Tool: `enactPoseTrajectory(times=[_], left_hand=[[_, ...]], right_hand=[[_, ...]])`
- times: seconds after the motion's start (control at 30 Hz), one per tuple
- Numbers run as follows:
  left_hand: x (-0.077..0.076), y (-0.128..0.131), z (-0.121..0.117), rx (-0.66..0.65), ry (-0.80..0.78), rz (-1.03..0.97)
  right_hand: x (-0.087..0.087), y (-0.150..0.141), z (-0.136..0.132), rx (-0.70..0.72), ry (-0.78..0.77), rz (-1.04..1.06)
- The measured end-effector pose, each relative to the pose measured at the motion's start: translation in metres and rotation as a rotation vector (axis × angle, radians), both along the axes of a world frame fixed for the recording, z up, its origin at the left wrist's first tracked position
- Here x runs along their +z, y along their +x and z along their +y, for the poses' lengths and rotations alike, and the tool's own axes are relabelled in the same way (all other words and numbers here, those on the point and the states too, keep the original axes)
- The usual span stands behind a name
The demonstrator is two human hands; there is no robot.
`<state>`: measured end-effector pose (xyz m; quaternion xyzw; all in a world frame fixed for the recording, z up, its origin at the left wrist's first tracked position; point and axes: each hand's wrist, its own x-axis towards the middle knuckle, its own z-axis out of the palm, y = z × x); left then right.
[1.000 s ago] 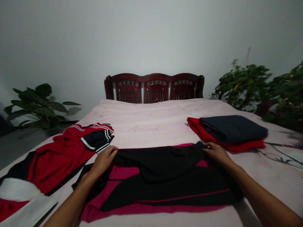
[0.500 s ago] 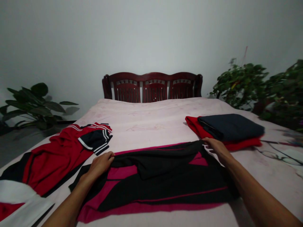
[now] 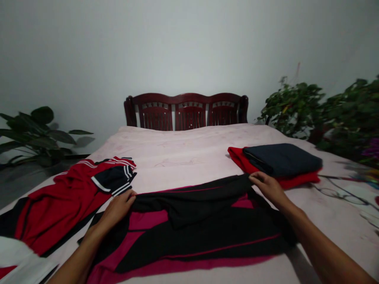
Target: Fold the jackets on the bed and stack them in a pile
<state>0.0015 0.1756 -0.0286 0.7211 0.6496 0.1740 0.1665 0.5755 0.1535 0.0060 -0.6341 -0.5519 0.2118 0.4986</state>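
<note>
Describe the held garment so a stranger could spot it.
From the headboard, follow the pink sheet toward the camera. The left hand and right hand hold the garment by its far edge. Its black and magenta panels distinguish it from the red clothing and folded slate-topped stack.

One left hand (image 3: 121,204), one right hand (image 3: 267,187); one black-and-magenta garment (image 3: 201,228), one folded navy garment (image 3: 282,159), one folded red garment (image 3: 297,180), one clothing heap (image 3: 72,193). One headboard (image 3: 190,118), one bedspread (image 3: 186,150), one pair of glasses (image 3: 329,193). Plants (image 3: 291,102): probably three, right side dim.
</note>
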Motion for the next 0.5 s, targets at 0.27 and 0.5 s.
enactPoseTrajectory(times=[0.27,0.5], left_hand=[[-0.009,-0.005,0.002,-0.074,-0.079,-0.062],[-0.012,0.004,-0.001,-0.033,-0.104,0.088]], right_hand=[[0.01,0.004,0.016,-0.168,-0.078,-0.223],[-0.002,0.008,0.025,-0.033,-0.267,0.016]])
